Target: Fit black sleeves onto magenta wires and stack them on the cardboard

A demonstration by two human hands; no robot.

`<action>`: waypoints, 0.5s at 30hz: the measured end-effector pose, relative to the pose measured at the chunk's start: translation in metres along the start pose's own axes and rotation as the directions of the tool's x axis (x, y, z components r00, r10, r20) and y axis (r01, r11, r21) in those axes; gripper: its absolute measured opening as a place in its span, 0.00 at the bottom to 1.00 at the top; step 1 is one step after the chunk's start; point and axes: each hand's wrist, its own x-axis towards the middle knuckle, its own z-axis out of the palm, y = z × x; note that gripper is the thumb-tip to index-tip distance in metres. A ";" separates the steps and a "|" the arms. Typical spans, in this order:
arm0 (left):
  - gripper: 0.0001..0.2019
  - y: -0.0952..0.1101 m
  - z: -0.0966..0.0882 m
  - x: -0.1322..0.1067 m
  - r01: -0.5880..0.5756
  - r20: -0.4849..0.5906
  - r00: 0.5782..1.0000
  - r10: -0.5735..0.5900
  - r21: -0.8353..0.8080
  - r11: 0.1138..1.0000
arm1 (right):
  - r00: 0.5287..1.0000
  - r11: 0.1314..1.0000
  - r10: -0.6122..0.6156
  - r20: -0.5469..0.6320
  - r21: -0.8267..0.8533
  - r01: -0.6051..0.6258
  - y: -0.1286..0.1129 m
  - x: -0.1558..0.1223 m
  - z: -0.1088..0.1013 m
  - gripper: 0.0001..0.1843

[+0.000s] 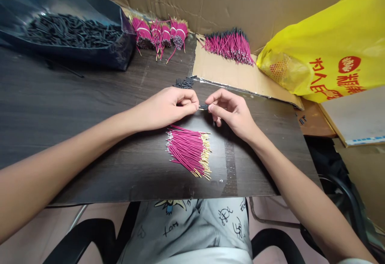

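My left hand [168, 107] and my right hand [230, 109] meet over the middle of the dark board [90, 136]. Both pinch a short black tube [203, 107] held between their fingertips; a wire inside it cannot be made out. Just below the hands lies a loose pile of magenta wires [189, 152] with gold tips on the right side. A small heap of black tubes [185, 82] sits just beyond the left hand.
A dark plastic bag [99, 57] full of black tubes lies at the back left. Tied bundles of magenta wires [161, 35] stand by the cardboard wall. Wires fitted with black tubes [230, 45] rest on a cardboard sheet [240, 75]. A yellow bag [327, 51] fills the right.
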 end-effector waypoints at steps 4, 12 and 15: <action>0.10 0.000 -0.001 0.000 0.002 0.006 1.000 -0.002 -0.004 1.000 | 1.000 1.000 0.004 -0.008 -0.007 -0.004 0.000 0.000 0.000 0.10; 0.10 0.001 -0.001 -0.001 0.011 -0.006 1.000 -0.011 -0.002 1.000 | 1.000 1.000 0.003 0.031 0.008 -0.004 -0.001 0.000 -0.002 0.12; 0.10 0.001 -0.001 -0.001 0.004 -0.002 1.000 -0.004 -0.004 1.000 | 1.000 1.000 -0.006 0.020 -0.017 0.006 -0.001 -0.001 -0.001 0.11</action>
